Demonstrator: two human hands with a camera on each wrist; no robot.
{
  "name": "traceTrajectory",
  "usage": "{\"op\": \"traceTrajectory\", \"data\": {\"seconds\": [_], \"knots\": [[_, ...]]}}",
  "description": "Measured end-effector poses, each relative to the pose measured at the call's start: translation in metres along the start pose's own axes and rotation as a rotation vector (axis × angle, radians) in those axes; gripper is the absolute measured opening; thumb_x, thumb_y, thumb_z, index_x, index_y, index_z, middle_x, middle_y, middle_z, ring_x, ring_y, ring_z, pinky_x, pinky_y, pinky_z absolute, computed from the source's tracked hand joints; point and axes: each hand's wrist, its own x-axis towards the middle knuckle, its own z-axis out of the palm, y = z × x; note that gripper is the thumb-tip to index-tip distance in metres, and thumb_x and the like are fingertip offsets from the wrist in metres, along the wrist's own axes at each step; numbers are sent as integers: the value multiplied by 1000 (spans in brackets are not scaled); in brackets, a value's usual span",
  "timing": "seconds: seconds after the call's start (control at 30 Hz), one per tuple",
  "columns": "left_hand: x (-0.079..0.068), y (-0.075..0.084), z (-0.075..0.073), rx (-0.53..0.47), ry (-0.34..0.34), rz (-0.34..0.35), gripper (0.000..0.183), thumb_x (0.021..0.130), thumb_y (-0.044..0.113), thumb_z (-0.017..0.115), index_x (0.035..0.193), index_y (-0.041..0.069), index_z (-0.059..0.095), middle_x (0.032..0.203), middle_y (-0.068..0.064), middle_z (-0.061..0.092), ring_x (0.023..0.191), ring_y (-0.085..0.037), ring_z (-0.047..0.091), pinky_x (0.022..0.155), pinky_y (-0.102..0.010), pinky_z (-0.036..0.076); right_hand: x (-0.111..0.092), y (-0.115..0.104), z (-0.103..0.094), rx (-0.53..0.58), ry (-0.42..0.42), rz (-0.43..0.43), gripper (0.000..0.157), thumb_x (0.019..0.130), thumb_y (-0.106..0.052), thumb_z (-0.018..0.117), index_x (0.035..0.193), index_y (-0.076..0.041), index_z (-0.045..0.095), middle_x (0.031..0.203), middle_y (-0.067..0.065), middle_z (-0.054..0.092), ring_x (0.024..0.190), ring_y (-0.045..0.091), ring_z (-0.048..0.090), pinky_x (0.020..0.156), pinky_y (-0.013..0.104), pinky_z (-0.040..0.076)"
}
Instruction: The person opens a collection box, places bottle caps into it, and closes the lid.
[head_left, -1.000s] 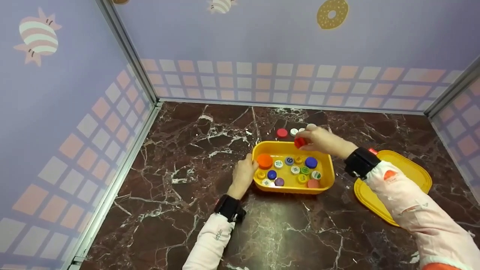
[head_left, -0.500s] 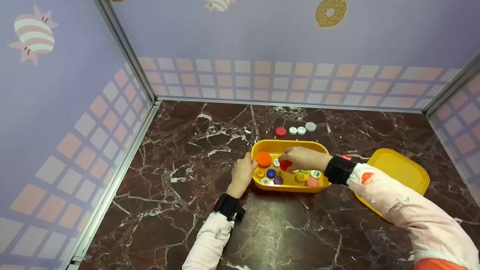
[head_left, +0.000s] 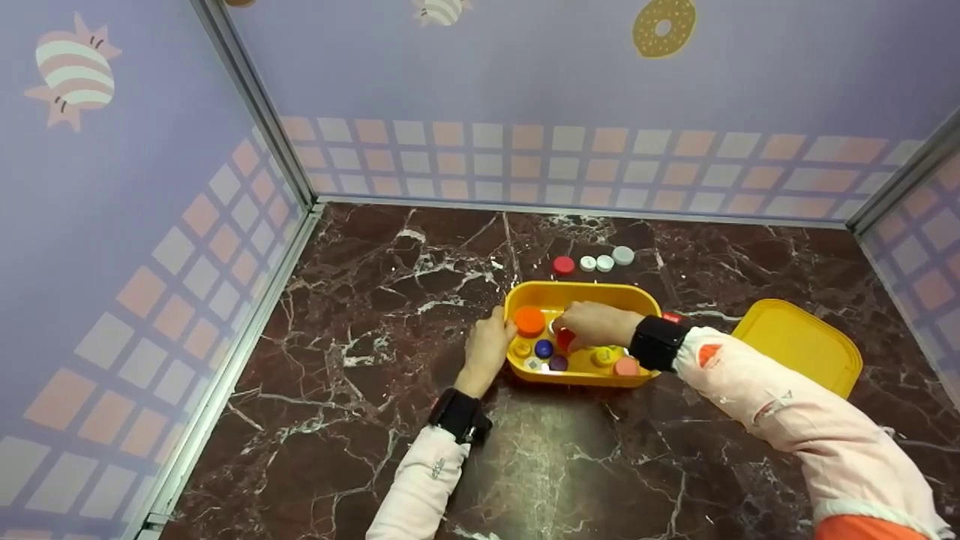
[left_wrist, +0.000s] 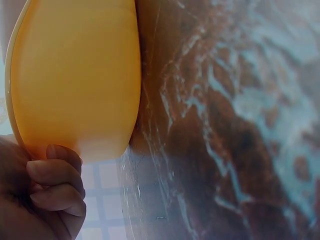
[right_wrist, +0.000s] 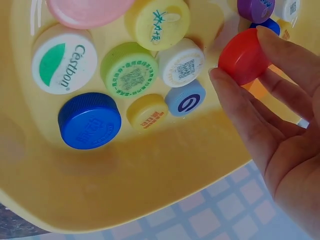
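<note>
Caps (head_left: 544, 349) lie in the yellow box (head_left: 581, 293); in the head view the right hand (head_left: 596, 323) pinches a red cap (head_left: 566, 340) inside it. In the left-wrist view, the left hand (left_wrist: 52, 192) grips the box's end near its rim. In the right-wrist view, the pinch takes the red cap's sides, sensibly: it looks light, stiff, perhaps slippery.

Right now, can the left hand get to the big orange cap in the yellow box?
Probably yes: the left hand grips the end of the yellow box, right beside the orange cap, and nothing covers the cap. It would likely just have to let go of the box first.
</note>
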Motion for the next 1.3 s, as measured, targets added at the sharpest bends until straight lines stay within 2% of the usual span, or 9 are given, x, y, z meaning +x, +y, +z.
{"op": "traceTrajectory", "data": {"seconds": [0.27, 0.37, 0.47, 0.6, 0.8, 0.97, 1.07, 1.2, 1.3], "knots": [[0, 0, 1, 24, 8, 8, 12, 82, 15, 55, 82, 5, 49, 60, -16, 57, 55, -35, 58, 44, -42, 41, -1, -3, 3, 38, -1, 49, 26, 70, -5, 74, 92, -1, 63, 74, 3, 62, 60, 15, 53, 58, 29, 45], [0, 0, 1, 8, -1, 1, 12, 82, 16, 55, 81, 5, 50, 60, -16, 57, 55, -33, 58, 43, -41, 41, -1, -4, 1, 36, -22, 103, 28, 71, -6, 75, 95, 0, 60, 70, 2, 58, 55, 15, 50, 53, 28, 43], [-1, 0, 1, -8, -13, -4, 11, 83, 16, 55, 81, 6, 50, 60, -14, 57, 54, -31, 57, 43, -39, 41, -1, -3, -3, 40, -15, 122, 30, 71, -6, 74, 95, 0, 59, 67, 2, 56, 51, 14, 48, 49, 27, 41], [0, -1, 1, -14, -8, 8, 11, 83, 16, 54, 82, 6, 50, 58, -11, 55, 52, -29, 55, 42, -38, 40, -4, 0, -11, 46, 44, 102, 32, 72, -8, 74, 99, 2, 60, 76, 9, 62, 55, 14, 53, 54, 29, 45], [0, -1, 0, -34, 10, 19, 11, 83, 15, 56, 81, 5, 50, 57, -10, 54, 51, -29, 55, 42, -38, 40, -8, 2, -25, 58, 111, 79, 34, 76, -12, 73, 104, 1, 61, 91, 13, 64, 74, 22, 61, 67, 33, 48], [1, -1, 1, -25, 9, 6, 12, 82, 15, 58, 82, 6, 51, 60, -13, 57, 53, -30, 57, 42, -39, 41, -11, 6, -35, 34, 171, 117, 39, 74, -15, 74, 108, -2, 61, 92, 12, 64, 78, 24, 61, 67, 33, 48], [1, 0, 1, -9, 19, 12, 12, 81, 15, 58, 81, 6, 51, 60, -14, 57, 54, -32, 57, 42, -40, 41, -14, 12, -43, 58, 241, 125, 38, 75, -14, 73, 110, -2, 61, 93, 11, 63, 78, 23, 61, 66, 32, 48], [0, 0, 1, 4, 47, 30, 12, 80, 15, 57, 80, 5, 50, 57, -14, 56, 52, -34, 57, 42, -42, 40, -20, 26, -56, 78, 353, 115, 29, 78, -12, 71, 104, -2, 63, 88, 10, 63, 73, 20, 59, 64, 32, 48], [0, 1, 0, 15, 43, 24, 12, 81, 16, 56, 81, 5, 50, 58, -15, 56, 53, -35, 57, 42, -43, 40, -24, 38, -63, 69, 413, 148, 24, 78, -12, 70, 99, -2, 64, 86, 10, 63, 73, 19, 58, 64, 34, 47]]}}
